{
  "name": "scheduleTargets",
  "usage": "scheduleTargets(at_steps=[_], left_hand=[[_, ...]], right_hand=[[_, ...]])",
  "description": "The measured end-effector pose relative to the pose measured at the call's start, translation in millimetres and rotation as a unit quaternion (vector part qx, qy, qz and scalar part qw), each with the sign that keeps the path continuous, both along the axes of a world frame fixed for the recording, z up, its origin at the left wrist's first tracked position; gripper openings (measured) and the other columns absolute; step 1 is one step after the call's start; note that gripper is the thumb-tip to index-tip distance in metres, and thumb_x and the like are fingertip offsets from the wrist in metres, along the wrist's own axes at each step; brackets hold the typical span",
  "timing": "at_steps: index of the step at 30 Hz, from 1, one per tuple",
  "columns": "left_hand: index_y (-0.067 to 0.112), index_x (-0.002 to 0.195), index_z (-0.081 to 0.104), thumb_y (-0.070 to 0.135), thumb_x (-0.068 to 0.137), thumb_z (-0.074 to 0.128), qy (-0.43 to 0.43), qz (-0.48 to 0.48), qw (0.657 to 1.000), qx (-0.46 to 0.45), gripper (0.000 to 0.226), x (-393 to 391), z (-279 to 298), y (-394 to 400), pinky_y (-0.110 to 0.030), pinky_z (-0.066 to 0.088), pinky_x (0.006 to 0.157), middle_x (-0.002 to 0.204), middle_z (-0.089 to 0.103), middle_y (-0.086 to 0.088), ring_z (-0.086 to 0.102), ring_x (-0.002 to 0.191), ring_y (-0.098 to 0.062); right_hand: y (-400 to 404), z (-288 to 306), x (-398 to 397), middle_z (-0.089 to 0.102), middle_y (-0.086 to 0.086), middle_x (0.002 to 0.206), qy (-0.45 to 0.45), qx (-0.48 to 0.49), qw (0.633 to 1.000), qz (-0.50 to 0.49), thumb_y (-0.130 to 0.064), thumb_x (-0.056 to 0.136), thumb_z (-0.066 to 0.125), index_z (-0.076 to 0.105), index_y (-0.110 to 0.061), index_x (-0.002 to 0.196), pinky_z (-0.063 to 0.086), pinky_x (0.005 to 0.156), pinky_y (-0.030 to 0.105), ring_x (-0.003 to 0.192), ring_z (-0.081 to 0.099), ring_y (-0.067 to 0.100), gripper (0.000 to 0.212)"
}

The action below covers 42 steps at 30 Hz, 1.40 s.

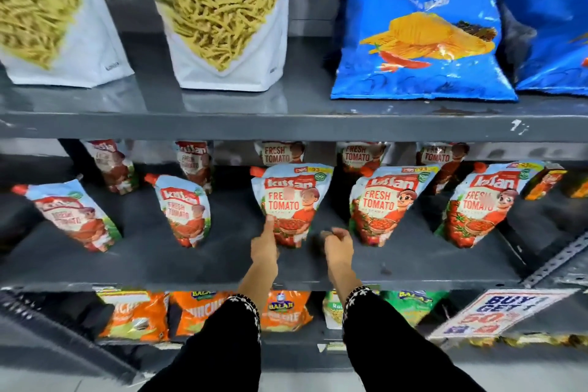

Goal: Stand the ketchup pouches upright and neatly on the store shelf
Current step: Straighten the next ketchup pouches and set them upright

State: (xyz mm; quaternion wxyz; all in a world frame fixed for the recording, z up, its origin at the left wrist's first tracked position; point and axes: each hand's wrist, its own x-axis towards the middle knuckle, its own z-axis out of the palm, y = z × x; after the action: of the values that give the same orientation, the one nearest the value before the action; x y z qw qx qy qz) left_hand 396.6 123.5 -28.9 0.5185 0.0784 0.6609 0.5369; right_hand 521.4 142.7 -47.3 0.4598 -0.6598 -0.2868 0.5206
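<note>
Several ketchup pouches stand in two rows on the grey middle shelf point(159, 264). The front row runs from a leaning pouch at far left point(71, 216), past a second pouch point(184, 210), to the centre pouch point(291, 204) and two more to its right point(385, 204) point(483, 207). A back row stands behind them, partly hidden by the shelf above. My left hand point(264, 245) touches the lower left edge of the centre pouch with a fingertip. Just right of that pouch's base, my right hand point(339, 247) is loosely curled and holds nothing.
The upper shelf carries white bags of yellow sticks point(219, 19) and blue crisp bags point(426, 25). Orange and green snack bags point(133, 315) fill the lower shelf. A "buy 1 get 1" sign point(496, 312) hangs at the right. A perforated metal upright point(556, 261) slants at the right edge.
</note>
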Motion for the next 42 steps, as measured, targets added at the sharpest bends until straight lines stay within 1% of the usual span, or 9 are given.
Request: scheduleTargets(at_steps=[3,7,9,12,17,21,26,35,42], left_hand=[[0.010,0.132,0.045,0.053,0.085,0.051,-0.030,-0.065,0.997,0.039,0.064,-30,13,3,-0.026,0.043,0.075,0.113,0.059,-0.002,0.055,0.096,-0.017],[0.015,0.141,0.035,0.054,0.090,0.039,-0.057,-0.177,0.981,0.059,0.064,-45,25,7,-0.036,0.032,0.108,0.150,0.036,-0.007,0.034,0.137,-0.030],[0.017,0.141,0.036,0.054,0.091,0.035,-0.077,-0.223,0.969,0.069,0.062,-45,26,6,-0.040,0.027,0.113,0.149,0.038,-0.009,0.035,0.137,-0.031],[0.021,0.139,0.037,0.053,0.092,0.034,-0.082,-0.239,0.965,0.072,0.057,-46,28,4,-0.041,0.029,0.111,0.146,0.043,-0.008,0.041,0.133,-0.028],[0.021,0.140,0.037,0.052,0.092,0.036,-0.083,-0.236,0.965,0.076,0.057,-56,29,2,-0.041,0.030,0.112,0.146,0.042,-0.009,0.040,0.133,-0.028],[0.020,0.138,0.039,0.051,0.092,0.036,-0.081,-0.225,0.967,0.085,0.055,-62,30,-2,-0.038,0.033,0.108,0.144,0.044,-0.009,0.042,0.131,-0.028],[0.019,0.139,0.037,0.053,0.092,0.035,-0.072,-0.222,0.969,0.083,0.058,-65,30,-1,-0.041,0.032,0.111,0.145,0.043,-0.010,0.041,0.132,-0.029],[0.020,0.137,0.039,0.050,0.092,0.036,-0.063,-0.203,0.973,0.090,0.054,-60,31,-1,-0.039,0.037,0.105,0.141,0.047,-0.011,0.046,0.128,-0.029],[0.020,0.135,0.041,0.050,0.092,0.038,-0.057,-0.191,0.976,0.091,0.053,-58,30,5,-0.039,0.038,0.105,0.139,0.050,-0.010,0.048,0.126,-0.028]], right_hand=[[2,9,-31,0.055,0.014,0.131,0.104,0.008,0.993,0.053,-0.013,0.091,0.054,0.035,-0.015,0.142,0.043,0.101,0.044,0.121,0.052,0.032,0.055],[2,19,-45,0.064,0.018,0.083,0.108,0.024,0.991,0.078,-0.026,0.095,0.046,0.044,-0.023,0.137,0.052,0.071,0.036,0.069,0.063,0.024,0.042],[3,21,-46,0.057,0.020,0.079,0.107,0.002,0.991,0.085,-0.036,0.096,0.041,0.048,-0.021,0.132,0.051,0.068,0.032,0.060,0.058,0.020,0.040],[5,19,-48,0.055,0.036,0.109,0.100,-0.002,0.992,0.081,-0.043,0.095,0.036,0.055,-0.015,0.118,0.049,0.092,0.043,0.088,0.063,0.032,0.041],[5,14,-59,0.059,0.024,0.122,0.092,0.001,0.993,0.071,-0.045,0.094,0.034,0.054,-0.020,0.111,0.045,0.100,0.048,0.113,0.057,0.037,0.036],[7,12,-66,0.061,0.004,0.085,0.095,0.004,0.993,0.068,-0.046,0.093,0.035,0.054,-0.018,0.120,0.049,0.084,0.039,0.079,0.058,0.018,0.043],[5,14,-71,0.060,0.005,0.111,0.092,-0.002,0.993,0.077,-0.047,0.092,0.037,0.052,-0.021,0.122,0.047,0.096,0.047,0.104,0.057,0.025,0.042],[4,15,-70,0.060,0.006,0.077,0.076,0.009,0.994,0.077,-0.046,0.094,0.035,0.050,-0.016,0.128,0.050,0.075,0.035,0.068,0.056,0.016,0.048],[5,16,-72,0.058,0.012,0.129,0.089,0.023,0.993,0.072,-0.044,0.095,0.035,0.046,-0.018,0.132,0.049,0.082,0.037,0.115,0.056,0.030,0.047]])
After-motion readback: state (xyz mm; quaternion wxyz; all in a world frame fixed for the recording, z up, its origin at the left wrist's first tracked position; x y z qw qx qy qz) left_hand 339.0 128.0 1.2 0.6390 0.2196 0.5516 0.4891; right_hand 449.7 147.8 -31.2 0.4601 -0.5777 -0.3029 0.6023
